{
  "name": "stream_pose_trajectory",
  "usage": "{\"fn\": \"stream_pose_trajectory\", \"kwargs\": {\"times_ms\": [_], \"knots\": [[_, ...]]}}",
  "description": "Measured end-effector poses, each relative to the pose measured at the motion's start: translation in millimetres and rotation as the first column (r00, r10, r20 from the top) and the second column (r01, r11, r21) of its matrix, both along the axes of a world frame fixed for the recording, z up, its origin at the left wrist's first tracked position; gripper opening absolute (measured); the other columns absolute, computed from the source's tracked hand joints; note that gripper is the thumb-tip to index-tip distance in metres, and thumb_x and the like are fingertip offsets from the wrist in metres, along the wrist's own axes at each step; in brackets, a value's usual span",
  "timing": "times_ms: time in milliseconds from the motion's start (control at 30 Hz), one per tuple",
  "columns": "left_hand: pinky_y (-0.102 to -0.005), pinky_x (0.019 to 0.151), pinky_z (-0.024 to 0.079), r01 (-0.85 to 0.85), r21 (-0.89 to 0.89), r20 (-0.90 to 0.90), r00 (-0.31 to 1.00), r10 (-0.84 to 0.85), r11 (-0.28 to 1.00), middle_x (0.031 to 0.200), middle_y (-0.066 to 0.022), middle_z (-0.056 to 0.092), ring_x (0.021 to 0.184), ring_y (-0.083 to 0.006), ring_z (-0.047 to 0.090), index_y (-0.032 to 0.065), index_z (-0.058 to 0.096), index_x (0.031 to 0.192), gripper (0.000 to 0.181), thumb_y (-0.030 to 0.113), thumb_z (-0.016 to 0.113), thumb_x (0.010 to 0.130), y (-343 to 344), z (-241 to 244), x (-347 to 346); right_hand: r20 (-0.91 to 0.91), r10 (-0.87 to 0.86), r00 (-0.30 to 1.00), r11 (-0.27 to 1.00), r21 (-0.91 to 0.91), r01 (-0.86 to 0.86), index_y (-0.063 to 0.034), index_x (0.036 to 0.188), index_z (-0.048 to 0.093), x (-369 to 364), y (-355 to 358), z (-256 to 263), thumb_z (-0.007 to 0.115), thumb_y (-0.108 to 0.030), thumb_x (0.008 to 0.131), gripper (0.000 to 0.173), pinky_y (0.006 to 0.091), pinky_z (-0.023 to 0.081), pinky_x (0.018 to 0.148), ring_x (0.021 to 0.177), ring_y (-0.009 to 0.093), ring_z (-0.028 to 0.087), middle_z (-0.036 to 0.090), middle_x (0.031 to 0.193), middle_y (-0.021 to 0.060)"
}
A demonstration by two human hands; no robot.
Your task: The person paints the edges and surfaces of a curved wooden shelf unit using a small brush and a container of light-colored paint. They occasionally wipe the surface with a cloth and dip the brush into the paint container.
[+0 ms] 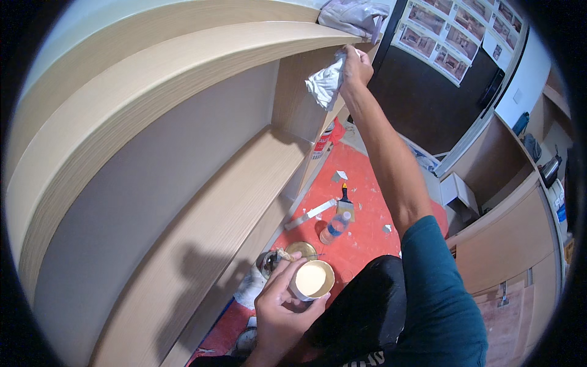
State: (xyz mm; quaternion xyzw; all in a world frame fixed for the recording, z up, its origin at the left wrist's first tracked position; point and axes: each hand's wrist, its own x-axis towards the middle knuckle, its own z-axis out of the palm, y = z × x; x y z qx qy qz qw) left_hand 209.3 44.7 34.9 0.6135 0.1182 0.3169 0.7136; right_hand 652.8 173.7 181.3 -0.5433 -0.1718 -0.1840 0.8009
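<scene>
My left hand (284, 298) holds a small round cup (313, 280) of pale cream liquid, seen from above. A thin tool with a frayed, tan end (285, 254) shows by its fingertips; I cannot tell exactly what it is. Up at the far end of the shelving, my right hand (357, 69) grips a crumpled white cloth (326, 85). That hand is at the front edge of a wood-grain upright panel (300, 87), just below the upper shelf (192, 50); whether the cloth touches the panel is unclear. The lower shelf (229, 192) runs along my left.
On the red floor covering (367, 183) are a flat paintbrush (345, 204), a plastic bottle (335, 228), a pale strip (312, 214) and a round lid (301, 251). A glass jar (268, 265) stands by the shelving. A grey cloth bundle (353, 18) lies on the upper shelf.
</scene>
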Motion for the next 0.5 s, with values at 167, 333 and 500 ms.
{"fn": "stream_pose_trajectory", "kwargs": {"times_ms": [167,333,500], "knots": [[-0.0298,0.090,0.056,0.009,-0.054,0.009,1.000,-0.008,0.999,0.140,-0.0249,0.045,0.117,-0.0248,0.059,-0.0175,0.046,0.130,0.061,-0.014,0.072,0.075,3.4,14.8,-3.0,0.027,0.017,0.999,0.993,-0.120,-0.014,-0.0025,0.097,0.069,-12.5,0.6,-12.3,0.073,-0.023,0.081,0.027,0.0311,0.049,0.071,0.076,0.013,0.060,0.068,0.087,0.0058],[-0.0294,0.090,0.056,0.028,-0.077,0.036,0.999,-0.025,0.997,0.140,-0.0253,0.044,0.117,-0.0247,0.059,-0.0169,0.045,0.131,0.062,-0.015,0.071,0.075,2.2,17.1,-2.8,0.055,0.016,0.998,0.998,-0.061,-0.012,-0.0008,0.091,0.069,0.9,-3.6,2.5,0.075,-0.023,0.078,0.027,0.0325,0.050,0.072,0.077,0.016,0.062,0.069,0.088,0.0092],[-0.0267,0.086,0.057,0.030,-0.074,0.032,0.999,-0.028,0.997,0.140,-0.0257,0.044,0.116,-0.0240,0.060,-0.0163,0.045,0.131,0.062,-0.015,0.072,0.075,2.2,15.8,-3.4,0.029,0.001,1.000,0.995,-0.097,0.002,-0.0011,0.094,0.070,7.8,-5.8,6.6,0.075,-0.025,0.078,0.029,0.0337,0.049,0.073,0.078,0.017,0.061,0.070,0.088,0.0101]]}}
